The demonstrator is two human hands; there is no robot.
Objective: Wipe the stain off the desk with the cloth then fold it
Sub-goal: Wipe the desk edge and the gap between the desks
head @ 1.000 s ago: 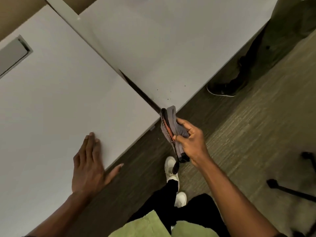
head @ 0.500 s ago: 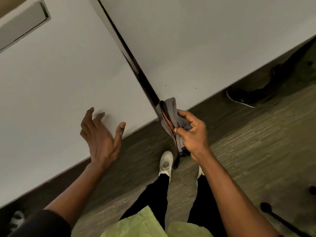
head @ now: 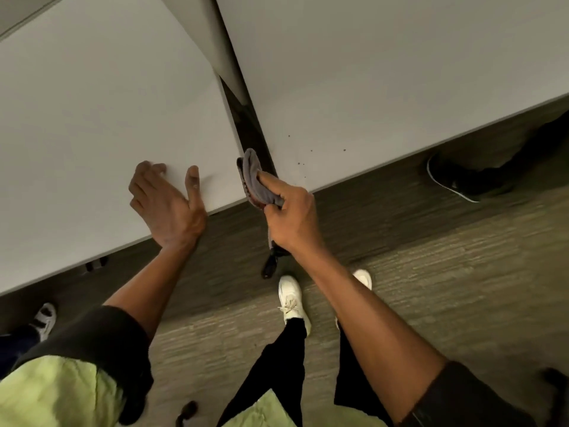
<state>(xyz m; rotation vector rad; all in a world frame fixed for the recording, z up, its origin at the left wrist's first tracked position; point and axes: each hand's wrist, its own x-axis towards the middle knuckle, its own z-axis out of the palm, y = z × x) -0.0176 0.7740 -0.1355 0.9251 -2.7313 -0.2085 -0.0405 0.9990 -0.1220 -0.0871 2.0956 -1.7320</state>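
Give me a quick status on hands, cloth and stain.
Right hand grips grey cloth. Left hand open over desk edge. Dark specks unwiped. Path clear.

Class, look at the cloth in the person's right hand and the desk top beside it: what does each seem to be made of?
Cloth: likely soft microfibre or terry; grey, matte, with a fuzzy nap, bunching limply in the right hand.

Desk: probably laminate over board; smooth, flat, off-white with a dull sheen and a crisp straight edge. The core is hidden, so that part is a guess. Small dark specks mark its surface.
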